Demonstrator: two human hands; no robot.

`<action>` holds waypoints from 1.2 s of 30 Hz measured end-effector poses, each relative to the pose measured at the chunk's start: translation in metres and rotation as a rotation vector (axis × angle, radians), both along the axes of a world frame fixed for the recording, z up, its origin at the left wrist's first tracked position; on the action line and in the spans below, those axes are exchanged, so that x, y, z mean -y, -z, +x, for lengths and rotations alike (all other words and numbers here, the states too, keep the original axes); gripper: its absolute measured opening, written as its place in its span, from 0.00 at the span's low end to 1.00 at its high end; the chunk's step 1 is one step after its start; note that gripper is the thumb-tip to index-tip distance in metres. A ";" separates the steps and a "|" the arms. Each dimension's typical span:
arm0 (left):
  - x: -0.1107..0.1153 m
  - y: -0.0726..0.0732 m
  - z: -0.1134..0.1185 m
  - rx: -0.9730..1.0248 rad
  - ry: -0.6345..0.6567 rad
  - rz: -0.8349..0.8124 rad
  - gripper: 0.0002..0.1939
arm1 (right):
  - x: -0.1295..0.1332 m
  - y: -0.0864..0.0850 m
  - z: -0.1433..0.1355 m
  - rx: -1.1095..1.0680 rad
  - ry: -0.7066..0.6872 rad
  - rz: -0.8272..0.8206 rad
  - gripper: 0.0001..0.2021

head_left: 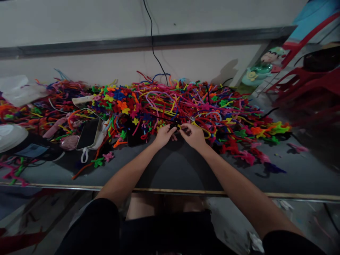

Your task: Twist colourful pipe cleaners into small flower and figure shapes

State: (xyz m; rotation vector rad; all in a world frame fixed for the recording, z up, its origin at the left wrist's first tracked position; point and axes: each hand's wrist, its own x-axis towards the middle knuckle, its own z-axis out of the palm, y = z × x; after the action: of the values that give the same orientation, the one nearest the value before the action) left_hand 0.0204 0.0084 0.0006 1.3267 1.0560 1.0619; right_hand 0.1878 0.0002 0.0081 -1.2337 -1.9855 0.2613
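My left hand (165, 136) and my right hand (193, 136) meet over the middle of the dark table, at the near edge of a heap of fuzzy pipe cleaners (164, 101). Between the fingertips of both hands is a small black pipe-cleaner piece (174, 125) with a bit of yellow by it; its exact shape is too small and dark to make out. Both hands are closed in a pinch. Just right of my right hand lies a yellow loop (211, 134). Bunched pipe-cleaner flowers (122, 105) lie to the left on the heap.
A phone (89, 134) and a pink hairbrush (69, 142) lie on the left, by a white and black object (13, 138). Loose red and pink flowers (247, 156) lie at right. A black cable (152, 35) hangs down the wall. Red chairs (310, 85) stand beyond the right end.
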 end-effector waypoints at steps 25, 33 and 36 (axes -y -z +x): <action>0.009 -0.008 -0.008 -0.361 -0.058 0.154 0.19 | -0.001 0.008 0.002 0.501 -0.106 0.121 0.16; 0.007 0.001 -0.011 -0.290 -0.088 0.169 0.19 | -0.002 0.007 -0.006 0.443 -0.089 0.083 0.16; 0.005 0.004 -0.010 -0.270 -0.104 0.180 0.20 | 0.000 0.007 -0.004 0.308 -0.084 0.052 0.17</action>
State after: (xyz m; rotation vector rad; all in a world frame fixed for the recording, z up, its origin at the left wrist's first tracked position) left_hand 0.0104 0.0032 -0.0031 1.6073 1.2635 1.0957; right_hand 0.1843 0.0004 0.0016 -1.2165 -2.2953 0.0620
